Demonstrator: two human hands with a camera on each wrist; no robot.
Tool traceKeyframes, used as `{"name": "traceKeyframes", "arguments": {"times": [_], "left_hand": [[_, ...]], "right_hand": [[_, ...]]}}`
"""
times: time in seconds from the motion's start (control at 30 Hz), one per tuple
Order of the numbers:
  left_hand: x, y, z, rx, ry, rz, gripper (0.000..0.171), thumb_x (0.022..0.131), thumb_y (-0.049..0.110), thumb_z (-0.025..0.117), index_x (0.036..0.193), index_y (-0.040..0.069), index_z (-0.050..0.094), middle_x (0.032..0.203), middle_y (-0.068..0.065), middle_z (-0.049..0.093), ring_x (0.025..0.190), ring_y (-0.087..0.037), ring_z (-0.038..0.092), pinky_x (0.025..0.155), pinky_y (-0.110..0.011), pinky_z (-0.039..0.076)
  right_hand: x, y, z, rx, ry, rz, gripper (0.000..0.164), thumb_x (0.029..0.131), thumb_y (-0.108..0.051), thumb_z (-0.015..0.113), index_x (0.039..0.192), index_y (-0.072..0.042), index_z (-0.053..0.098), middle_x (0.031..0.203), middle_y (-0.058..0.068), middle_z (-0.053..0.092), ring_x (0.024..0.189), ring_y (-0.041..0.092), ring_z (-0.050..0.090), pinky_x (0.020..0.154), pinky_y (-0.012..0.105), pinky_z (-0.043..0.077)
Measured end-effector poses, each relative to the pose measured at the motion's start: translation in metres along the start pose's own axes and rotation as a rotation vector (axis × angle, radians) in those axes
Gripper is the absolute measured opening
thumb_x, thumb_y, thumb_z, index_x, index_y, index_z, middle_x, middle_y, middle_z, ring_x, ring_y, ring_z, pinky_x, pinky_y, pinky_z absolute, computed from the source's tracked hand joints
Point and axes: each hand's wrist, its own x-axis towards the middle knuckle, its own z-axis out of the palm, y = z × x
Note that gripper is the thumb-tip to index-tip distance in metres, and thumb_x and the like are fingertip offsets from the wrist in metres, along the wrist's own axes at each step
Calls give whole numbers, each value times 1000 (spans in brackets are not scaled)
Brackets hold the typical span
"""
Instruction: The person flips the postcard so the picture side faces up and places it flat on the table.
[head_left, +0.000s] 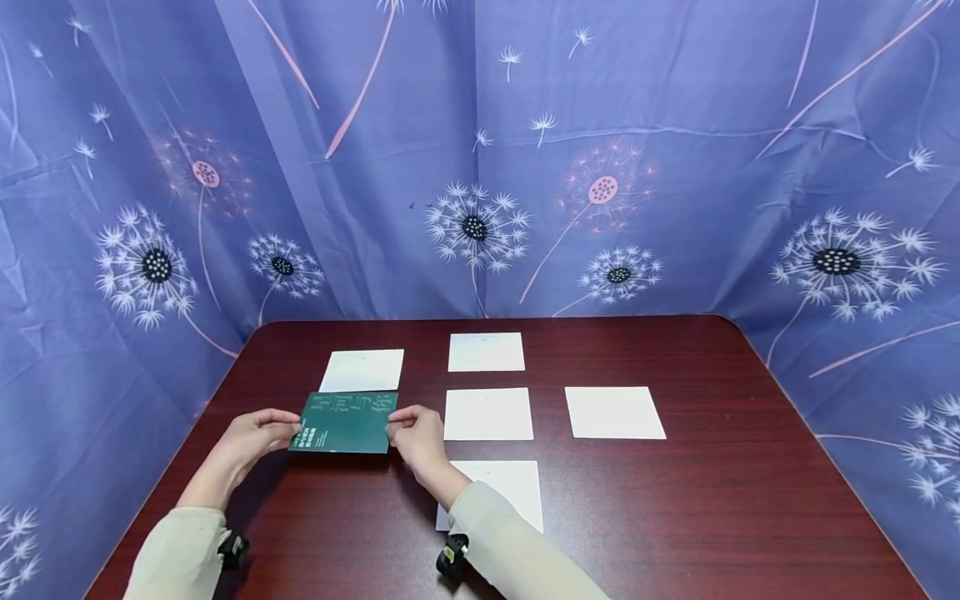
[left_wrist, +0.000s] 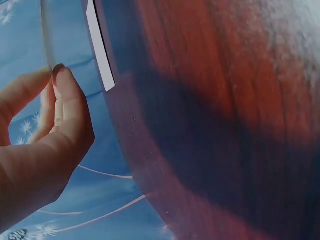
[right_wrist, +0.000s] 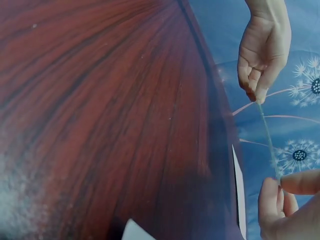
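A dark green card (head_left: 348,422) with white print is held between both hands, above the left part of the table. My left hand (head_left: 251,442) pinches its left edge between thumb and fingers. On the opposite edge, my right hand (head_left: 420,439) has a thumb-and-finger pinch. Seen from the left wrist, the card (left_wrist: 46,35) is a thin upright strip at the fingertips. From the right wrist, the card (right_wrist: 266,134) appears edge-on, stretched between the two hands. In the head view, a white card (head_left: 363,370) lies just behind the green one.
On the dark red wooden table (head_left: 675,517), a middle column has a back white card (head_left: 486,352), a centre white card (head_left: 487,414) and a front white card (head_left: 510,487), partly under the right forearm. Another white card (head_left: 615,412) lies to the right. A blue dandelion-patterned curtain (head_left: 405,250) surrounds the table.
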Motion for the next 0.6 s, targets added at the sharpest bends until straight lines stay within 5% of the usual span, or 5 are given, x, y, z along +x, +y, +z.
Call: {"name": "traceKeyframes", "arguments": {"times": [0.23,0.6], "left_hand": [[-1,5,8,204,1,16,46,83,-3,65,121,-21,48,83,-7,69,72,-10,64,67,-29,58],[5,-1,18,275,47,-60,24,84,1,67,99,-16,58,70,-4,62,59,-15,58,56,-31,57]], "right_hand": [[-1,0,0,35,-21,38,25,76,17,62,99,9,61,68,6,57,51,11,56,54,29,57],[-5,7,0,-76,-48,54,6,79,13,61,84,9,62,67,9,62,52,19,64,47,26,55]]}}
